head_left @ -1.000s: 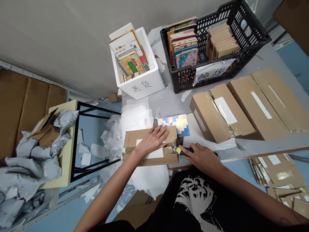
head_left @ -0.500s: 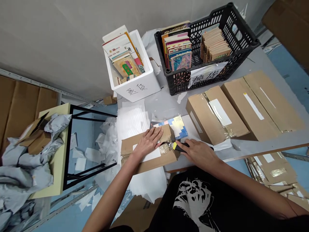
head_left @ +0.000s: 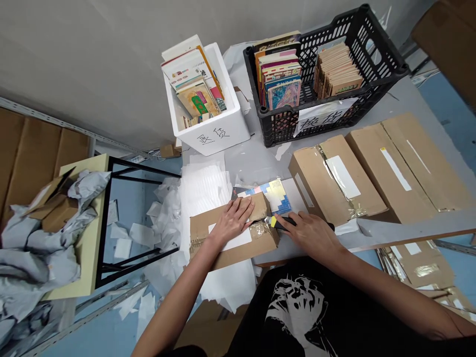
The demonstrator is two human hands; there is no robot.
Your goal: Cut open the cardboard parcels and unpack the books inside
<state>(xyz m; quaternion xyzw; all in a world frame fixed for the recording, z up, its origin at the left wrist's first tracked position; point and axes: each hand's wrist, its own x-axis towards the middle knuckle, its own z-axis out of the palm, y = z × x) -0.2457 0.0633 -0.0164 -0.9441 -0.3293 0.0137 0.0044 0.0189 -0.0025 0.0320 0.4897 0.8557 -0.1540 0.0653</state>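
My left hand (head_left: 232,221) lies flat, fingers stretched, on top of a small taped cardboard parcel (head_left: 230,248) at the table's near edge. My right hand (head_left: 310,232) is closed round a black utility knife with a yellow tip (head_left: 278,222); the tip touches the parcel's taped right end. A book with a blue, yellow and white checkered cover (head_left: 277,194) lies just behind the parcel, partly covered by it.
A white foam box (head_left: 219,134) and a black plastic crate (head_left: 375,74), both holding books, stand at the back. Three larger sealed cardboard boxes (head_left: 336,181) lie to the right. White foam sheets (head_left: 204,186) spread left of the parcel. A side table (head_left: 92,238) with crumpled grey bags stands at left.
The knife tip has slid along the parcel's right end, away from me, and the parcel has turned slightly. My left hand stays pressed on top.
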